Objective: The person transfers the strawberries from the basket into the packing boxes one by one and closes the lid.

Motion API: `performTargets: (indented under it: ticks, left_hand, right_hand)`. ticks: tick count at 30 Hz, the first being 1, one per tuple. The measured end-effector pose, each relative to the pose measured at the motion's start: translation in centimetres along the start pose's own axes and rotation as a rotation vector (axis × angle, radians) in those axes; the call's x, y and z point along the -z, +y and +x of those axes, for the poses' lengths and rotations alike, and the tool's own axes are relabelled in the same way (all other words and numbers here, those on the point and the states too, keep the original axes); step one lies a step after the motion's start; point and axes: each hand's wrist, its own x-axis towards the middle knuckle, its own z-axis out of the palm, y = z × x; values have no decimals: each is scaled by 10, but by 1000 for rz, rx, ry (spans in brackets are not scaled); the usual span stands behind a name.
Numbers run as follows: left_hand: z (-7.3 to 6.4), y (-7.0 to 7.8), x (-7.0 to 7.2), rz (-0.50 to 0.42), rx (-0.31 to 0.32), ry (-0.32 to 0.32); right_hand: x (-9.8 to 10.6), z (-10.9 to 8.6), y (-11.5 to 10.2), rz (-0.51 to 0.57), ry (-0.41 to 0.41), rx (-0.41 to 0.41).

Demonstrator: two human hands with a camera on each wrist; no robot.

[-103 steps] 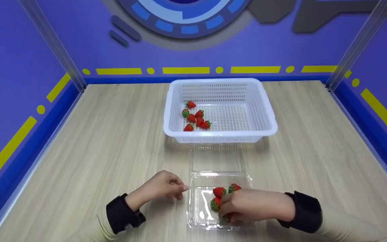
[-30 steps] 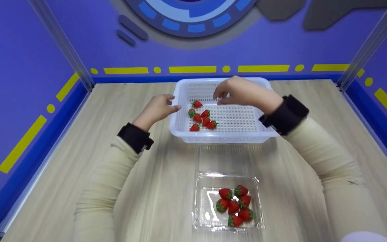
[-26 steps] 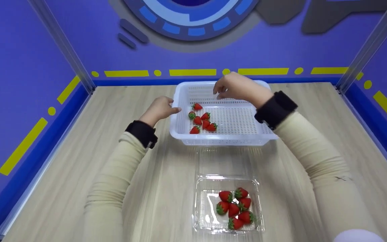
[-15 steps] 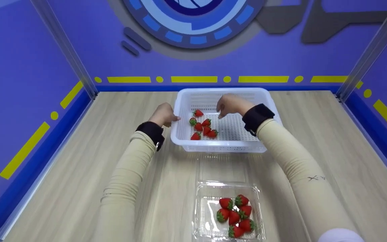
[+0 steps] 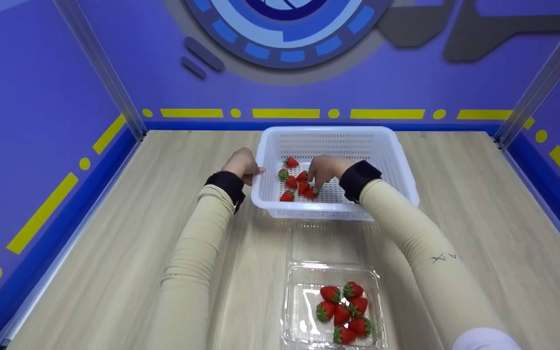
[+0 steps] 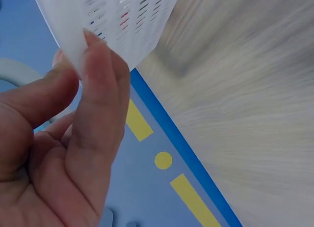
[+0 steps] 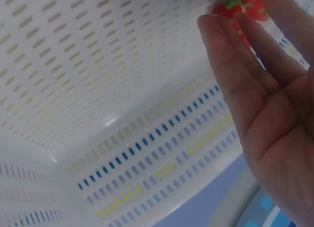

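My left hand (image 5: 242, 164) grips the left rim of a white perforated plastic basket (image 5: 328, 207). In the left wrist view, thumb and fingers (image 6: 100, 79) pinch the basket's edge from both sides. Inside the basket, my right hand (image 5: 327, 168) reaches down with its fingertips right at a red strawberry (image 5: 311, 193) with green leaves. Its fingers (image 7: 230, 60) are extended in the right wrist view and overlap the berries there; the thumb is partly out of frame. More strawberries (image 5: 287, 196) lie in the basket's left part.
Nearer me, a clear plastic clamshell box (image 5: 303, 296) lies with its lid folded back towards the basket. Several strawberries (image 5: 341, 314) sit in its right half. Blue-purple panels (image 5: 280, 87) wall in the wooden table (image 5: 129, 233) at the back and sides.
Both hands have moved from beside and over the clear box to the basket. My left hand has taken hold of its rim; my right hand has lowered in to the strawberries.
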Motion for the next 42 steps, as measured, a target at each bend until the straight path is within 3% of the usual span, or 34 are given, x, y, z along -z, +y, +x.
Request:
performTargets:
  ticks: [3, 5, 6, 8, 10, 12, 16, 28, 42]
  left_hand:
    - [1, 0, -3, 22, 5, -12]
    - [57, -24, -16, 34, 15, -18]
    - [60, -25, -15, 50, 19, -23]
    - [81, -34, -20, 58, 9, -16]
    - [85, -33, -20, 85, 6, 0]
    - [28, -7, -8, 115, -6, 21]
    - [-4, 7, -4, 131, -13, 41]
    - [2, 5, -4, 81, -2, 23]
    - [-4, 2, -2, 70, 13, 35]
  right_hand:
    - [-5, 3, -1, -12, 9, 9]
    - [-8, 4, -1, -10, 14, 17]
    - [-8, 5, -1, -7, 16, 19]
    - [-8, 6, -2, -6, 20, 31]
    - [-8, 7, -2, -12, 21, 33]
    - [-8, 7, -2, -27, 24, 37]
    - [-9, 6, -1, -31, 20, 41]
    - [-12, 5, -2, -25, 5, 58]
    - [-11, 5, -6, -69, -33, 73]
